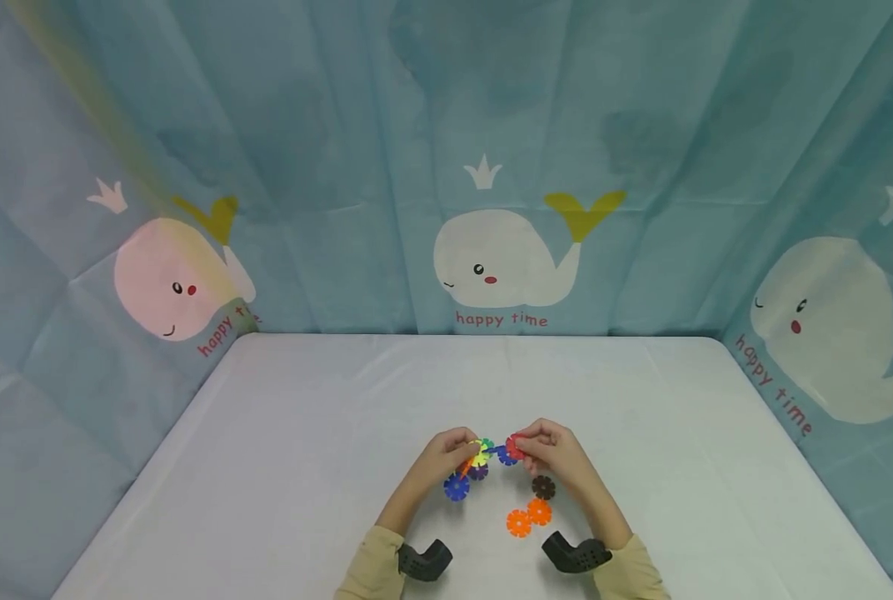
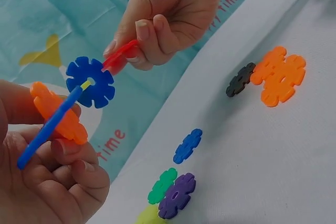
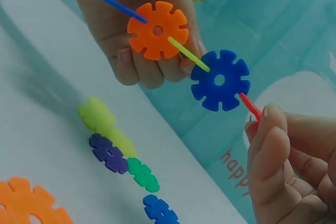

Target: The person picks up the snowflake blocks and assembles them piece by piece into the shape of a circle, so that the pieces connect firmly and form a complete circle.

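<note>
Slotted plastic interlocking discs are joined in a chain between both hands, above the table. My left hand grips the chain at its orange disc, fingers curled behind it. A blue disc is slotted on one side of the orange one. On the other side come a yellow disc, seen edge-on, and a second blue disc. My right hand pinches a red disc between thumb and fingers. The red disc's edge meets the second blue disc; how deeply they are slotted I cannot tell.
Loose discs lie on the white table: yellow, purple, green and blue. Nearer the right forearm are a black disc and two orange discs. A whale-printed curtain hangs behind.
</note>
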